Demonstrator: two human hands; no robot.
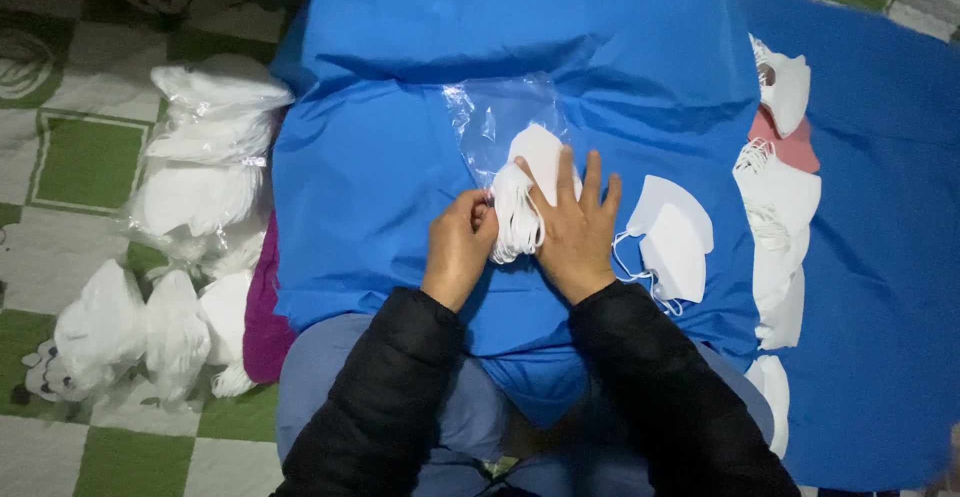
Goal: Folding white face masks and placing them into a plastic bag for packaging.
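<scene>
In the middle of the frame, two hands are working on a bunch of white masks (517, 212). The bunch is lying on a big blue cloth (400, 157) that is covering the person's lap. The left hand (458, 247) is sitting at the left side of the bunch, and its fingers are curling narrow and pinching the ear strings there. The right hand (575, 232) is lying flat on top of the bunch, with its fingers spreading wide and pressing the masks down. The top of the bunch is poking into a clear plastic bag (495, 117), which is lying just above the hands on the cloth.

Just to the right of the right hand, two loose white masks (675, 232) are lying on the cloth, and their strings are trailing near the black sleeve. Along the right part of the frame, a row of more masks (780, 197) is running down from top to bottom. On the left side of the frame, bags full of masks (205, 147) are piling up on a green and white checked floor mat (85, 162).
</scene>
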